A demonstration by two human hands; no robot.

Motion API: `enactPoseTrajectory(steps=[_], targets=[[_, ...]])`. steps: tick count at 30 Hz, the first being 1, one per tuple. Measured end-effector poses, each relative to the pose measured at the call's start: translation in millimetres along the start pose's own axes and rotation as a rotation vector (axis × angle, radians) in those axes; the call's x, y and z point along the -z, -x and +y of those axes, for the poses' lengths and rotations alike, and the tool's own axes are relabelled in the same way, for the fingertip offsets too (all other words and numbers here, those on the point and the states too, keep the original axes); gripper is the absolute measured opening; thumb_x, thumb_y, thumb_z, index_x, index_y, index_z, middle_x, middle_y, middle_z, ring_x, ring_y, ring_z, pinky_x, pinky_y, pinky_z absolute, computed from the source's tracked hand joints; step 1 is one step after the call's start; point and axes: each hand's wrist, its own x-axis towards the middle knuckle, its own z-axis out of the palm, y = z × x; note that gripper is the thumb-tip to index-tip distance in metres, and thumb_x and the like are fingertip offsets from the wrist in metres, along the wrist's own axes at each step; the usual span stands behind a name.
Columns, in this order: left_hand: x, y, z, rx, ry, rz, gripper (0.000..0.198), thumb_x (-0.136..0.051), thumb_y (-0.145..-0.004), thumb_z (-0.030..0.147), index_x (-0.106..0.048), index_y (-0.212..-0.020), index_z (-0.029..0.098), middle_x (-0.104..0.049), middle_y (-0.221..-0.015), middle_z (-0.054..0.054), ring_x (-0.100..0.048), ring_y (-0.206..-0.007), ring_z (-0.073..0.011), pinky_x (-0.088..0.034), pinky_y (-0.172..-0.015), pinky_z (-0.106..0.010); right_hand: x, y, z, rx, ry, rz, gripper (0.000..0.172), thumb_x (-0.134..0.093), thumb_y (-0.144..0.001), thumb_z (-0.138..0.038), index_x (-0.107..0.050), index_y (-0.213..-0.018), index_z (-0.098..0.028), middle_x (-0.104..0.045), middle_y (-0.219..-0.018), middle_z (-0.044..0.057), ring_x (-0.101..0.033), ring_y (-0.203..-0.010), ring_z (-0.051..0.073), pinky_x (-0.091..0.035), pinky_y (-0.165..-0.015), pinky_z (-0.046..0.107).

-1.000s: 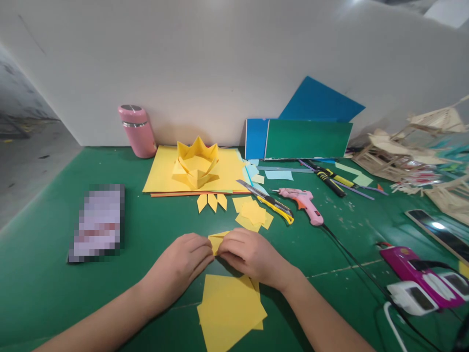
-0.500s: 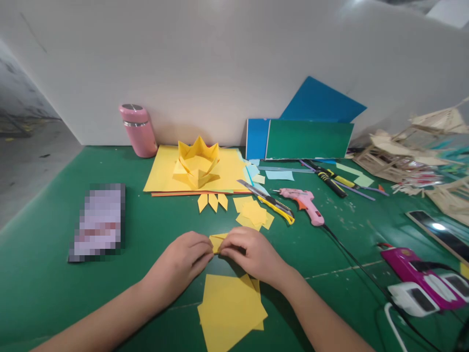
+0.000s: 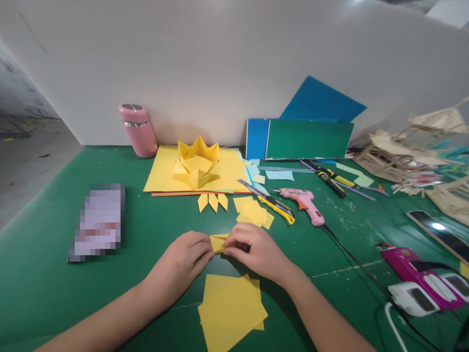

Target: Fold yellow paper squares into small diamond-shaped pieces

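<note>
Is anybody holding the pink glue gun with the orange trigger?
No, the pink glue gun lies on the green table, and the left hand and right hand hold a small folded yellow paper.

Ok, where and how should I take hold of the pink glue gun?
The pink glue gun is probably best gripped by its handle, the right hand coming from the near right once free. It lies on its side, handle angled toward the near right, nozzle pointing left; that side avoids both nozzle and utility knife.
</note>
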Motion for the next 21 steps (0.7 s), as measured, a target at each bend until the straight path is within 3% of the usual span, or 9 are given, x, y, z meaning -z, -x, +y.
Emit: enactPoseTrajectory(steps=[16, 21], targets=[[-1.4, -1.5, -2.9, 0.179, 0.148, -0.057, 0.01, -0.05, -0.088, 0.016, -0.052, -0.079, 0.02, -0.062, -0.077, -0.001, -0.059, -0.072, -0.0174, -0.048, -0.066, -0.028, -9.3, -1.2, -3.5, -0.134, 0.056, 0.034, 0.019, -0.065, -0.075, -0.011, -0.055, -0.06, -0.017, -0.05, -0.062, -0.003, -0.049, -0.06, 0.012, -0.034, -0.054, 0.023], [-0.7, -3.3, -2.0, 0.149, 0.173, -0.081, 0.015, -0.047, -0.089, 0.015, -0.051, -0.075, 0.02, -0.061, -0.076, -0.001, -0.059, -0.073, -0.017, -0.048, -0.068, -0.028, -11.7, -0.2, -2.8, -0.114, 0.065, 0.05, 0.019, -0.063, -0.073, -0.008, -0.052, -0.06, -0.018, -0.05, -0.062, -0.003, -0.048, -0.062, 0.012, -0.034, -0.054, 0.022]])
